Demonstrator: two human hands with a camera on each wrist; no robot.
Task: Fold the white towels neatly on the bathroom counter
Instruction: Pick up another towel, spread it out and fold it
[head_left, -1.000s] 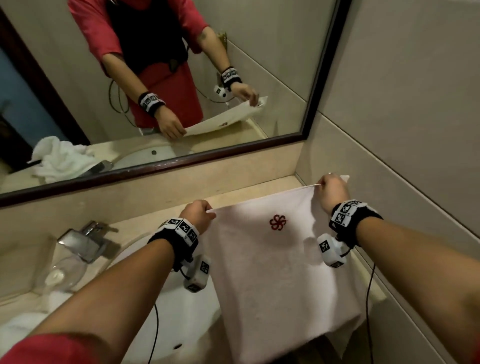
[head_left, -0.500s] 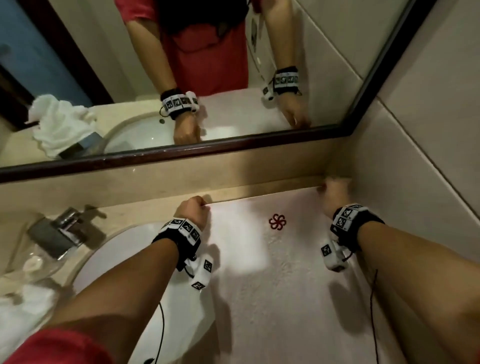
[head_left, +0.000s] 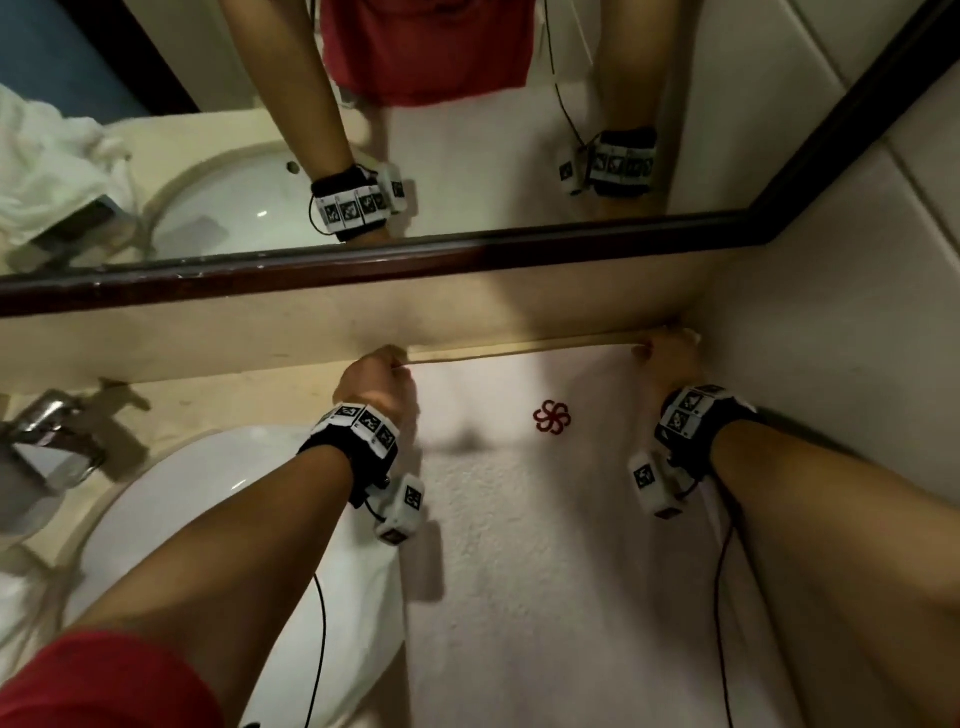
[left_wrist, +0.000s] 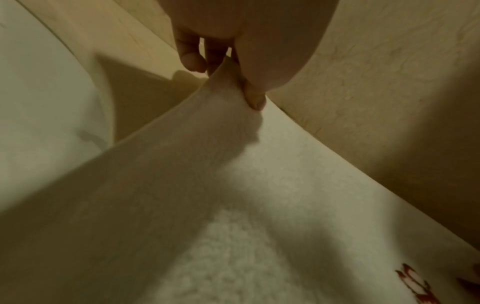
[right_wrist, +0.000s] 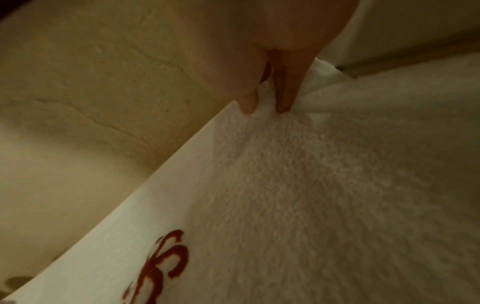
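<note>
- left hand (head_left: 375, 383) pinches far left corner of white towel (head_left: 545, 545); right hand (head_left: 667, 364) pinches far right corner
- towel flat on counter (head_left: 218, 400), beside sink (head_left: 208, 499)

dim warm light | soft shadows | wrist views blurry | wide-angle edge bending

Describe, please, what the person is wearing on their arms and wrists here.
Each wrist carries a black band topped with white tiles printed with black square markers. A small white camera block, also marked, hangs below each band, trailing a thin black cable. The left arm has a short red sleeve.
</note>
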